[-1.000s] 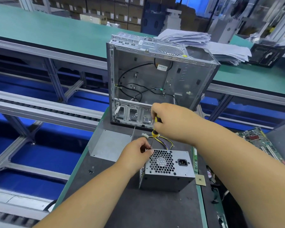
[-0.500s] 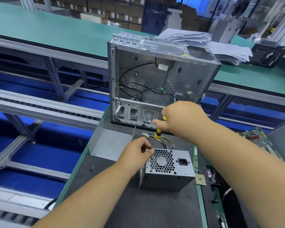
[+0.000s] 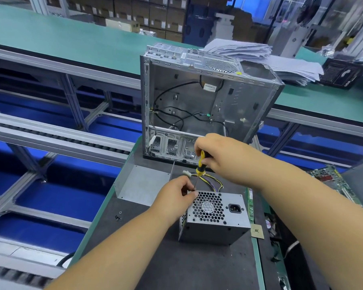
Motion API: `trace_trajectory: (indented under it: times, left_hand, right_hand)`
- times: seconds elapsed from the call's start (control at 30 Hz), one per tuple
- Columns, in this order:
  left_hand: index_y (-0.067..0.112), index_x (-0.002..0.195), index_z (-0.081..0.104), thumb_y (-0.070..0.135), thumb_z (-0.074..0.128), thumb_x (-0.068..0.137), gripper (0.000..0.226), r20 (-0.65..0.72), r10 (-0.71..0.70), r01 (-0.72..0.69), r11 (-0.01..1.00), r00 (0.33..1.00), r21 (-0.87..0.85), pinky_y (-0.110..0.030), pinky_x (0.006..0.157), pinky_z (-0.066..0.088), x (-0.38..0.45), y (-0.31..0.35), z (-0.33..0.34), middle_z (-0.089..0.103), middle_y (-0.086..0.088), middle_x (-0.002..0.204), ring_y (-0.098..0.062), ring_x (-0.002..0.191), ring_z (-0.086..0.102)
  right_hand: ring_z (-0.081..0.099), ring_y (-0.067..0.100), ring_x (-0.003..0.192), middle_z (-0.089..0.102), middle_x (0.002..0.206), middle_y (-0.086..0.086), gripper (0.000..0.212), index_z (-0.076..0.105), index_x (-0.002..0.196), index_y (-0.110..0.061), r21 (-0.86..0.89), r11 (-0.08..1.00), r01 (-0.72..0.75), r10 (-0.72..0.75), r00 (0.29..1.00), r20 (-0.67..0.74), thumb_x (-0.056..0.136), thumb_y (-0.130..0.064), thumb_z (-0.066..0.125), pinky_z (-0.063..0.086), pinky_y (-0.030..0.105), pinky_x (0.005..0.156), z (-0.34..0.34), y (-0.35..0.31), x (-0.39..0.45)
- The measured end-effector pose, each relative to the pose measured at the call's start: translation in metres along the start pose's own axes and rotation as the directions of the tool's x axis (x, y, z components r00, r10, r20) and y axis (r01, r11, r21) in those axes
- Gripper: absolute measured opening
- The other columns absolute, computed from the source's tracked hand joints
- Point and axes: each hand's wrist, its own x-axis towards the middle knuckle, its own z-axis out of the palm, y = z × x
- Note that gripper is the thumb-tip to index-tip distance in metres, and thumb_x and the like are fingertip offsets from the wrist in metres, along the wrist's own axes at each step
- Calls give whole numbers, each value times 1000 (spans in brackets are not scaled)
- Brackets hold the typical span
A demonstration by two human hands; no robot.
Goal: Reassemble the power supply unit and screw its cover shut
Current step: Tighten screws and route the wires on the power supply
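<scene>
A grey power supply unit point(image 3: 215, 225) stands on the dark mat, its honeycomb fan grille and power socket facing up, coloured wires trailing from its far side. My right hand point(image 3: 220, 155) grips a yellow-and-black screwdriver point(image 3: 200, 164) upright, the shaft pointing down at the unit's top left corner. My left hand point(image 3: 176, 193) pinches at that same corner, fingertips beside the screwdriver tip. Whatever lies between those fingertips is too small to make out.
An open, empty metal computer case point(image 3: 207, 105) with black cables stands just beyond the unit. A bent metal cover plate point(image 3: 143, 185) lies to the left. Loose screws point(image 3: 117, 217) sit on the mat. A circuit board point(image 3: 331, 178) lies at right, paper stacks point(image 3: 281, 59) behind.
My right hand has shifted slightly back and forth with the screwdriver while it stays over the unit's corner. My left hand has stayed at the corner.
</scene>
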Motion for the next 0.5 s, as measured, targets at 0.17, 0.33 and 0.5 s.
trace_trajectory:
  times: [0.17,0.33,0.5]
  left_hand:
    - [31,79,58,30,70,87,15,-8,4,-3,1000,1000,14,-18,59,37,0,0,1,54,11,73,-4,66,49]
    - [32,80,58,30,70,87,14,-14,7,-6,999,1000,35,-19,61,38,-1,1,1,56,11,76,-4,70,51]
    - [30,82,59,30,69,88,11,-15,10,-9,999,1000,46,-20,62,40,-1,0,1,55,9,77,-6,69,51]
  right_hand:
    - [52,19,80,54,83,-7,18,52,96,-23,-198,978,-66,72,997,25,95,-41,57,40,33,61,-7,5,-1]
    - [41,15,53,45,61,-2,50,44,67,-17,-393,901,-183,200,980,0,93,-59,47,27,26,45,-7,2,10]
    - [42,18,51,47,62,0,54,46,61,-16,-426,819,-384,383,919,-92,96,-56,40,29,24,45,-3,-6,12]
